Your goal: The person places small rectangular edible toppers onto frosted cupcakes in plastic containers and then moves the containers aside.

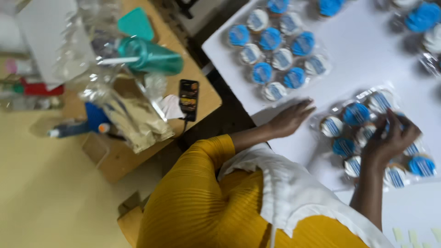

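Blue-iced cupcakes: three under right hand

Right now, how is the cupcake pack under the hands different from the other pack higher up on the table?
The near pack has the right hand on top of it; the far pack is untouched. The left hand lies flat on the white table between them. The far pack shows all its cupcakes; the near pack's are partly hidden. Both hold blue and white frosted cupcakes in clear plastic.
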